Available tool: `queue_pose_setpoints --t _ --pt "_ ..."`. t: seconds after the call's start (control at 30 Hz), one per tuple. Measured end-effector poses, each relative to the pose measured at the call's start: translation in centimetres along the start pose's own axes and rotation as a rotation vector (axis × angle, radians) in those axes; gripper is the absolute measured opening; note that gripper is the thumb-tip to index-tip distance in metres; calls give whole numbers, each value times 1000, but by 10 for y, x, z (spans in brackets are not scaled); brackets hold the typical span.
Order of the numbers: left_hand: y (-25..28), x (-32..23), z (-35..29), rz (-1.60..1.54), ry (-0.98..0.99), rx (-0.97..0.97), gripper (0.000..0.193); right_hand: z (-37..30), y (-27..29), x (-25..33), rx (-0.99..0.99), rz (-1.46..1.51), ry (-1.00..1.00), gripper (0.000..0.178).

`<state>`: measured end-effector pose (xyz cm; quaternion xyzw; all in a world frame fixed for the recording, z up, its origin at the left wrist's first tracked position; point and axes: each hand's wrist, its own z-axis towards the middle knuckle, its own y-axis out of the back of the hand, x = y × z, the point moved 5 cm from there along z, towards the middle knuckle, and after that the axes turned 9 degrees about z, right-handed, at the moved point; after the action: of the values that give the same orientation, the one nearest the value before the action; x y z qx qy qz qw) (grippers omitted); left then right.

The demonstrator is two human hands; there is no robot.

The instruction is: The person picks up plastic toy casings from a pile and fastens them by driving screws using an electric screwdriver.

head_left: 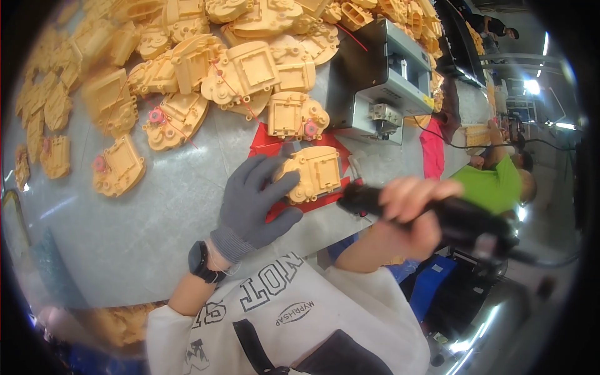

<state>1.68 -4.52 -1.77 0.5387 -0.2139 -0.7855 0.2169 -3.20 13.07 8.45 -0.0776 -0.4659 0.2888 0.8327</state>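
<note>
I have the workpiece, a tan moulded-plastic housing with a rectangular recess [319, 172], on a red flat-sided fixture [265, 140] near the front edge of the grey smooth-topped table [175, 244]. It lies recess side up, slightly right of my left hand.

My left hand [253, 200], in a dark grey knitted glove, has its fingers moderately spread. The forefinger touches the housing's left part; the thumb lies just off its near left edge. My right hand [409, 212], bare and blurred, has its fingers wrapped around a black, elongated handheld tool [462, 225]. The tool's narrow end points left, beside the housing's near right corner; I cannot tell whether it touches.

I judge the step in hand to be steadying the housing for the tool. For good results, I should press the housing evenly into its seat, hold the left fingertips clear of the tool's end, align the tool before applying force, and avoid pushing sideways, which could shift the housing.

Containers: the recess faces up, and I see no loose part in it. A second tan housing with a pinkish-red round insert [297, 115] lies just beyond the fixture. Further left and far, a heap of tan plastic housings [244, 72] lies loose on the table, some with thin red wires. At far right, a grey-and-black box-shaped machine [365, 103] has an open bay; I cannot make out its contents.
</note>
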Motion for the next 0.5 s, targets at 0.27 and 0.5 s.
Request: queue_pose_setpoints --t 0.27,0.5 --pt "-6 6 -3 0 4 4 45 77 71 -17 -414 -361 98 27" --pt "4 1 0 -15 24 -26 36 30 24 6 -162 -55 14 34"
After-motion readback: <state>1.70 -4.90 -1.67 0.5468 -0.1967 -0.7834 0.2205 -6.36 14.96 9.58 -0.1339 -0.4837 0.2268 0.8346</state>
